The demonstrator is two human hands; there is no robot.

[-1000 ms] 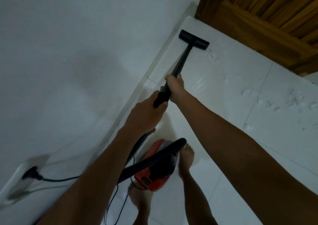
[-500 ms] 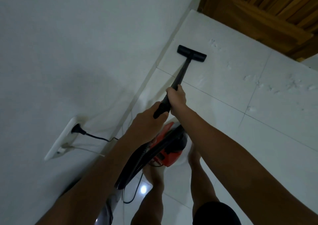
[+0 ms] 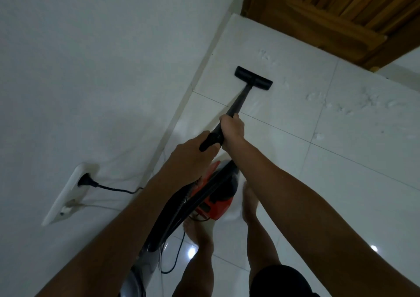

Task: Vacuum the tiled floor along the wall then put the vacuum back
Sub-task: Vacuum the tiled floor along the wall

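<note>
A black vacuum wand [image 3: 238, 101] runs from my hands down to its flat black floor head [image 3: 253, 78], which lies on the white tiled floor [image 3: 318, 171] close to the white wall [image 3: 91, 69]. My right hand [image 3: 233, 129] grips the wand higher up the shaft. Just behind it my left hand [image 3: 193, 153] grips the wand's black handle end. The red and black vacuum body [image 3: 216, 196] hangs below my arms above my feet, partly hidden by my left forearm. A black hose [image 3: 168, 219] leads back from it.
A black plug [image 3: 87, 181] sits in a white wall socket plate [image 3: 63, 203], and its cord trails to the floor by my feet [image 3: 248, 199]. A wooden door [image 3: 329, 12] closes the far end. White specks of debris [image 3: 363, 99] lie on the tiles to the right.
The floor head has been pulled back from the door toward me, along the wall. Both hands keep the same hold on the wand. The socket has come further into view.
</note>
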